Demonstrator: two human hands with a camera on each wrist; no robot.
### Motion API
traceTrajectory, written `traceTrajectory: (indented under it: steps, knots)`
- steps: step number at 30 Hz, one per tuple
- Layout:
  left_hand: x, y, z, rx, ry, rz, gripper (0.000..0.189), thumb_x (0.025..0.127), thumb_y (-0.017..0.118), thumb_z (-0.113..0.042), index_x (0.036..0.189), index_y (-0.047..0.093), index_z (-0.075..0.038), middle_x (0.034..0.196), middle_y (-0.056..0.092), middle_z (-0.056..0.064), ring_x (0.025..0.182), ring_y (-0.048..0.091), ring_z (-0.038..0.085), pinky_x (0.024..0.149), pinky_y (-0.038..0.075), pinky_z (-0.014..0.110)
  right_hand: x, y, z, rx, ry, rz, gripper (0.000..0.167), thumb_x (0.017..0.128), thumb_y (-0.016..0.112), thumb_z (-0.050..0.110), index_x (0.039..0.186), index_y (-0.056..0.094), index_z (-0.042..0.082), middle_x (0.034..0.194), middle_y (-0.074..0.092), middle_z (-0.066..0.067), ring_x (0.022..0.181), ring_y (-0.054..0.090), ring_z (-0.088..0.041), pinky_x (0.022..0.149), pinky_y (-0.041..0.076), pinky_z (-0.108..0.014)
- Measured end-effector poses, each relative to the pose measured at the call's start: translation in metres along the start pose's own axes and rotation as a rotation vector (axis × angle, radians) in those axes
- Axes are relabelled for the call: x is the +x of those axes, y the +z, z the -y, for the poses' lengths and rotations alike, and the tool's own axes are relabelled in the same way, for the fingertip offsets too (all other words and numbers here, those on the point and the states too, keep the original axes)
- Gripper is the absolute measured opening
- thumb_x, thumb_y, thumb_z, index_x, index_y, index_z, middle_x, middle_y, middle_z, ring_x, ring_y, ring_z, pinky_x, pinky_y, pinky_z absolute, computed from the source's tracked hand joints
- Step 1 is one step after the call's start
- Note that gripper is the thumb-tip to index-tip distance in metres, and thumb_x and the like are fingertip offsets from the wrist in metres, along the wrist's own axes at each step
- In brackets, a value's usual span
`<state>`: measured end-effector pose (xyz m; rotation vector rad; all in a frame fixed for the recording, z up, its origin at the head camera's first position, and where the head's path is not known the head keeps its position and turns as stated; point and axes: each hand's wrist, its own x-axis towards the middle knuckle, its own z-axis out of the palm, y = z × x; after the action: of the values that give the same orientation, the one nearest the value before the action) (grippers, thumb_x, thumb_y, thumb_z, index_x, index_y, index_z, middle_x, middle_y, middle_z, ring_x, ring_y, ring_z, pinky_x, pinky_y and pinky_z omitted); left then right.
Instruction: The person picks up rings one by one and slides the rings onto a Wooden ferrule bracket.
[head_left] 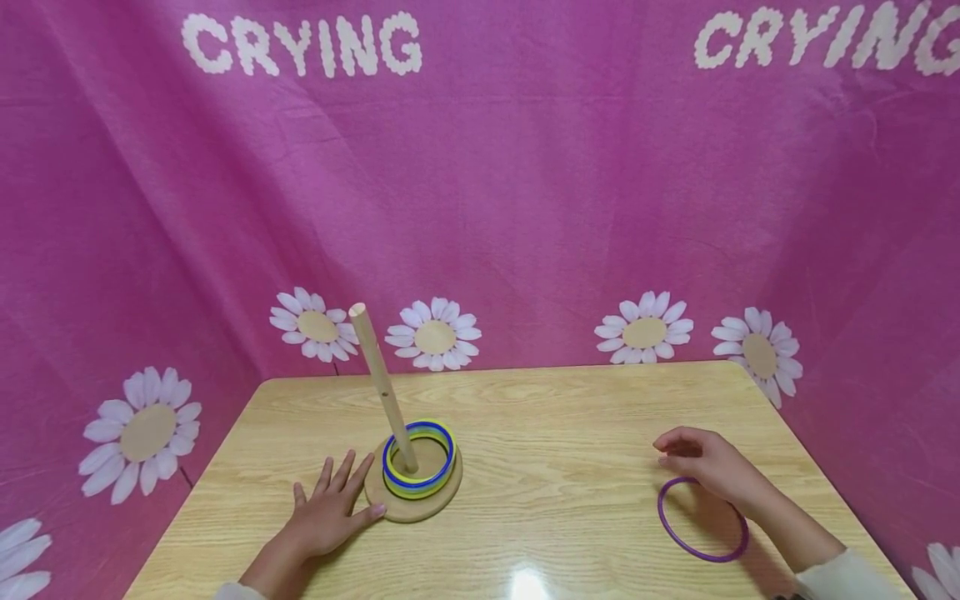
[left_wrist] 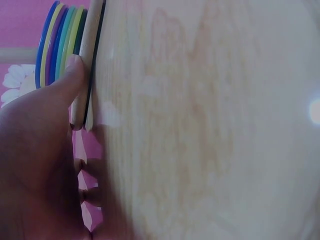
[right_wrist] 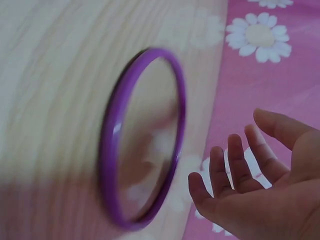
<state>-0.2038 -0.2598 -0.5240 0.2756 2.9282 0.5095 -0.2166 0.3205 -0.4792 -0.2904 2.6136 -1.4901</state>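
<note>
A wooden peg stand has a tilted-looking upright post on a round base. Several coloured rings lie stacked around the post; blue is on top, and yellow, purple and green edges show in the left wrist view. My left hand lies with fingers spread beside the base, its thumb touching the base's edge. On the right, a purple ring lies flat on the table. Just above it hovers my right hand, fingers loosely bent and holding nothing; the right wrist view shows them apart from the ring.
The light wooden table carries the stand and the loose ring. Behind and at both sides hangs a pink cloth with white flowers and lettering. A bright reflection shows near the table's front.
</note>
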Motion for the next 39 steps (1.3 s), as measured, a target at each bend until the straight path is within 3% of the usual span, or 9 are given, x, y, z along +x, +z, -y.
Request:
traceTrajectory:
  steps: [4, 7, 14, 18, 23, 28, 39]
  knots:
    - [0.0, -0.001, 0.0, -0.007, 0.005, -0.002, 0.089, 0.096, 0.052, -0.072, 0.166, 0.023, -0.025, 0.172, 0.012, 0.016, 0.155, 0.0, 0.052, 0.101, -0.004, 0.09, -0.004, -0.008, -0.014, -0.055, 0.001, 0.047, 0.029, 0.095, 0.073, 0.008, 0.118, 0.067, -0.008, 0.119, 0.069, -0.023, 0.107, 0.066, -0.03, 0.08, 0.054, -0.023]
    - [0.0, -0.001, 0.0, -0.012, 0.012, -0.01, 0.089, 0.096, 0.052, -0.071, 0.166, 0.024, -0.024, 0.172, 0.014, 0.017, 0.155, 0.001, 0.053, 0.101, -0.004, 0.09, -0.006, -0.012, -0.024, -0.053, -0.031, 0.097, 0.029, 0.094, 0.073, 0.007, 0.118, 0.066, -0.008, 0.12, 0.068, -0.025, 0.108, 0.067, -0.033, 0.081, 0.053, -0.023]
    - [0.001, 0.0, 0.0, -0.013, 0.026, -0.032, 0.089, 0.096, 0.054, -0.07, 0.165, 0.027, -0.022, 0.171, 0.017, 0.02, 0.154, 0.006, 0.055, 0.1, -0.003, 0.09, -0.005, -0.015, -0.042, -0.089, -0.164, 0.14, 0.029, 0.087, 0.078, 0.004, 0.113, 0.07, -0.005, 0.112, 0.071, -0.02, 0.103, 0.067, -0.006, 0.088, 0.051, -0.019]
    - [0.001, -0.002, -0.001, -0.004, 0.012, -0.012, 0.089, 0.096, 0.052, -0.072, 0.166, 0.025, -0.024, 0.172, 0.014, 0.017, 0.155, 0.002, 0.053, 0.102, -0.002, 0.09, -0.004, -0.015, -0.048, -0.131, -0.216, 0.129, 0.027, 0.085, 0.078, -0.001, 0.111, 0.071, -0.004, 0.111, 0.071, -0.021, 0.104, 0.064, 0.001, 0.09, 0.051, -0.017]
    - [0.0, -0.002, -0.001, 0.012, 0.002, -0.003, 0.089, 0.096, 0.051, -0.072, 0.166, 0.023, -0.025, 0.172, 0.013, 0.016, 0.155, 0.001, 0.052, 0.102, -0.002, 0.09, -0.003, -0.011, -0.051, -0.21, -0.18, 0.081, 0.021, 0.084, 0.079, -0.001, 0.104, 0.075, 0.004, 0.105, 0.073, -0.01, 0.095, 0.061, 0.001, 0.082, 0.052, -0.02]
    - [0.0, -0.001, 0.0, 0.018, 0.005, -0.009, 0.089, 0.096, 0.051, -0.072, 0.166, 0.023, -0.025, 0.172, 0.013, 0.016, 0.155, 0.002, 0.052, 0.102, -0.002, 0.09, -0.003, -0.007, -0.052, -0.228, -0.17, 0.053, 0.012, 0.086, 0.077, -0.003, 0.095, 0.076, 0.006, 0.088, 0.069, -0.001, 0.079, 0.054, 0.0, 0.069, 0.048, -0.022]
    - [0.0, -0.002, -0.001, 0.008, 0.007, -0.002, 0.089, 0.097, 0.051, -0.071, 0.166, 0.023, -0.024, 0.172, 0.012, 0.017, 0.155, 0.001, 0.052, 0.102, -0.003, 0.089, -0.003, -0.007, -0.045, -0.298, -0.126, 0.045, 0.007, 0.093, 0.074, 0.004, 0.094, 0.075, 0.011, 0.082, 0.063, 0.006, 0.075, 0.05, 0.0, 0.068, 0.044, -0.023]
